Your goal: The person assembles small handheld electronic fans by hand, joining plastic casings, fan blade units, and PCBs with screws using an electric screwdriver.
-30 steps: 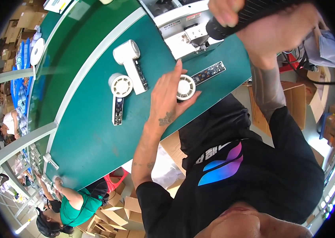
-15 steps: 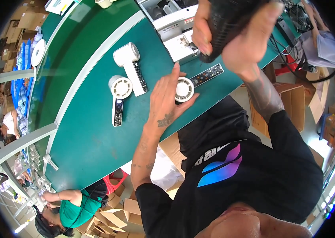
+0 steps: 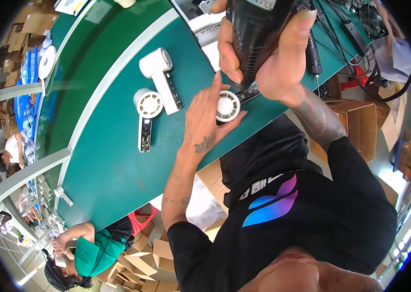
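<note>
My right hand (image 3: 283, 68) is wrapped around a black electric screwdriver (image 3: 256, 36), its lower end pointing down at the neck of a white handheld fan (image 3: 228, 106). The fan lies on the green table. My left hand (image 3: 204, 114) steadies its round head, thumb on the near side and fingers on the far side. The exposed circuit board (image 3: 251, 92) in its handle is partly covered by the screwdriver and my right hand. Whether the bit touches a screw is hidden. To the left lie two more white fans, one (image 3: 165, 85) behind the other (image 3: 147, 117), with boards showing.
A white machine (image 3: 208, 29) stands at the table's far side, partly behind my right hand. Another black screwdriver (image 3: 314, 61) is at the right, beside black cables (image 3: 344, 53). An open cardboard box (image 3: 356, 124) stands below the right edge. A co-worker in green (image 3: 96, 253) sits at lower left.
My right hand has brought the screwdriver down and left, over the fan's neck and board. My left hand stays on the fan head. The other screwdriver has come into view at right.
</note>
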{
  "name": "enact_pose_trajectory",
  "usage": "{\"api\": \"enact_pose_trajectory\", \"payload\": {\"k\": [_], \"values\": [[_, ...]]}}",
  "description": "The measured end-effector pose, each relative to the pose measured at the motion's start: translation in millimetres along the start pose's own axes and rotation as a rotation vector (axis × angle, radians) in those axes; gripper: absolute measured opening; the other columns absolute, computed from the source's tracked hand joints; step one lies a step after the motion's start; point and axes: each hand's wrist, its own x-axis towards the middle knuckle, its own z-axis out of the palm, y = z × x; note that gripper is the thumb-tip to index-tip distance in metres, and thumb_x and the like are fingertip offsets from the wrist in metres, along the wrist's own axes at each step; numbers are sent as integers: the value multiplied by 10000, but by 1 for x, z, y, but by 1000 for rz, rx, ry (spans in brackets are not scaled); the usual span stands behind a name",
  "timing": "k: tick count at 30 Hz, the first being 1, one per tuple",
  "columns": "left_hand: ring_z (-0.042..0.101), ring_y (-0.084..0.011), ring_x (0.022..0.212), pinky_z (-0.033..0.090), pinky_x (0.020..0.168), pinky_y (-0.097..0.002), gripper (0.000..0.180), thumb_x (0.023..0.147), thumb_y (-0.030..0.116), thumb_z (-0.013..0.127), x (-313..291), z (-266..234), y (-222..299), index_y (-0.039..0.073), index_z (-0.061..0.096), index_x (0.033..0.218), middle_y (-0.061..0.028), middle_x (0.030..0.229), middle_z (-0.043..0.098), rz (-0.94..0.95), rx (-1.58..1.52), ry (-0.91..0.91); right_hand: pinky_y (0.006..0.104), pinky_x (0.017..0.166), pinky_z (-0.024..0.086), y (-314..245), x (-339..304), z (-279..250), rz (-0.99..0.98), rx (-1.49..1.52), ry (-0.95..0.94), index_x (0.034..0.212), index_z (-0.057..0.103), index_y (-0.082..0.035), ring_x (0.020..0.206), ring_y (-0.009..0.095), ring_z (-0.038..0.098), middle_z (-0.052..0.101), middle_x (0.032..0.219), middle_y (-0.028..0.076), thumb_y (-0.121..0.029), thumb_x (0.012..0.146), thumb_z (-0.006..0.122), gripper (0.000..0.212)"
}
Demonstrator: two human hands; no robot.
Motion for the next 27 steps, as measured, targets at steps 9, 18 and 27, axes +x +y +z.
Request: {"api": "enact_pose_trajectory", "payload": {"k": [9,18,27], "values": [[646,-355,986,528,877,-446,906,742,167,912,1,-4,5,-55,424,1473,-161,1163,679,-36,-20,-29,264,431,425,-52,8,49,803,-120,506,1266,521,76,457,117,500,595,665,88,-860,936,307,1015],[649,-317,967,528,845,-421,1012,740,173,910,1,5,-2,-43,346,1552,-140,1171,681,32,-17,44,298,499,464,-66,10,18,565,41,273,1192,596,11,556,162,580,669,829,100,-632,1053,406,685],[647,-305,982,523,874,-415,1049,746,145,897,3,4,0,-44,297,1586,-132,1186,677,11,12,16,277,334,447,-41,66,26,287,127,699,1101,571,50,387,120,521,589,582,57,-815,981,208,946]]}}
